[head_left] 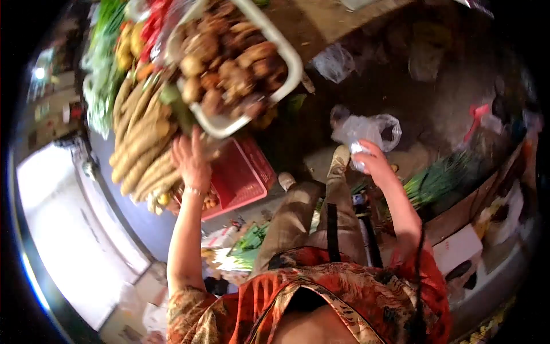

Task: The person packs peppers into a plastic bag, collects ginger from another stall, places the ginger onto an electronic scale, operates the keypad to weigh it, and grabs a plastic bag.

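Note:
My left hand (pixel 192 163) is stretched out with its fingers apart, at the edge of a pile of long, thick brown roots (pixel 143 135). Whether the fingertips touch the roots I cannot tell. Above this hand, a white plastic basket (pixel 295 60) is heaped with brown, knobbly produce (pixel 229 60), its kind blurred. Just right of the hand sits a red plastic crate (pixel 263 192). Off to the right, my right hand (pixel 372 159) grips a clear plastic bag (pixel 366 129), which hangs out beyond the fingers over the dark floor.
Bagged green vegetables (pixel 103 74) and yellow produce (pixel 129 46) lie at the upper left. Long green stalks (pixel 441 178) rest low on the right, near a white box (pixel 458 249). Another clear bag (pixel 334 62) lies farther off. More greens (pixel 249 243) are beside my legs.

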Demonstrator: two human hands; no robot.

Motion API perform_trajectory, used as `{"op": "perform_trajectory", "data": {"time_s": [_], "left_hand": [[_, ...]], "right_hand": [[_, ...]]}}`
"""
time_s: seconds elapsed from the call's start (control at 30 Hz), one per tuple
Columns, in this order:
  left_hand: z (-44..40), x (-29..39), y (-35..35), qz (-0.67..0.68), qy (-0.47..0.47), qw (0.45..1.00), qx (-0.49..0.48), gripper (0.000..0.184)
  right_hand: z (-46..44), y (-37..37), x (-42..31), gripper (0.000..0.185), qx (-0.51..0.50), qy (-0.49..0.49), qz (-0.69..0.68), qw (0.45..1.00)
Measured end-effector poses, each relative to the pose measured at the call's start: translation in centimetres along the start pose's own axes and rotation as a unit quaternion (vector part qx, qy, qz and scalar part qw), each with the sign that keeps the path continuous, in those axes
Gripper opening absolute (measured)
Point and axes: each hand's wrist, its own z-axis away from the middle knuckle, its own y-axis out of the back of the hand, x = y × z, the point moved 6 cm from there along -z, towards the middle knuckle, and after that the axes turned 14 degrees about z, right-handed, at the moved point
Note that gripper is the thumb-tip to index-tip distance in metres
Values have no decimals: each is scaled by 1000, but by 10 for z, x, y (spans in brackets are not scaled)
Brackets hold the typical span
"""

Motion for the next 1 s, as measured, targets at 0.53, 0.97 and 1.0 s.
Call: {"op": "perform_trajectory", "data": {"time_s": [0.53,0.97,1.0], "left_hand": [[321,30,-95,402,327,809,-276,78],[434,33,-128,611,543,576,7,47],[434,30,-127,620,542,567,14,46]], "right_hand": [[226,-205,-73,28,-521,3,73,851],[325,-389,-107,34,-643,-174,233,708],[318,-404,-99,34,-646,-177,251,699]]}}
